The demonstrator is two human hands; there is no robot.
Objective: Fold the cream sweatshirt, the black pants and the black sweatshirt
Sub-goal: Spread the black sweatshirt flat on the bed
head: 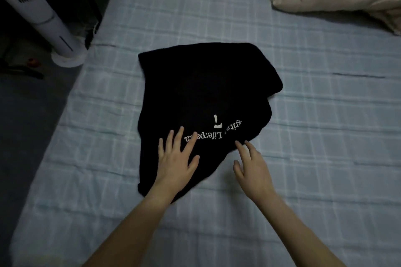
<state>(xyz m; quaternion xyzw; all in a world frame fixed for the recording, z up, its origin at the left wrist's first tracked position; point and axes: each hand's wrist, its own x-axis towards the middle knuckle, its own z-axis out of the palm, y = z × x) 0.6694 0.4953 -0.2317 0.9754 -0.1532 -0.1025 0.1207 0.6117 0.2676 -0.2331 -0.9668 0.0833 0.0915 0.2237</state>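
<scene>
Black sweatshirt (204, 93) lies partly folded on checked bed (314, 136). Left hand (175, 158) rests flat on it; right hand (251, 165) spread, fingertips at its edge.

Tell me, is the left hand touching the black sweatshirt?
Touching. The head view shows the left hand lying flat on the black sweatshirt, fingertips at its white lettering.

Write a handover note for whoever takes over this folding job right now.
Left hand: open, pressing flat on the black sweatshirt beside its white lettering.
Right hand: open, fingertips at the garment's near right edge.
The black sweatshirt lies partly folded and uneven on the checked bed sheet.
The cream sweatshirt and black pants are not in view, so their state cannot be told.
Left to do: square up and finish this fold.
</scene>
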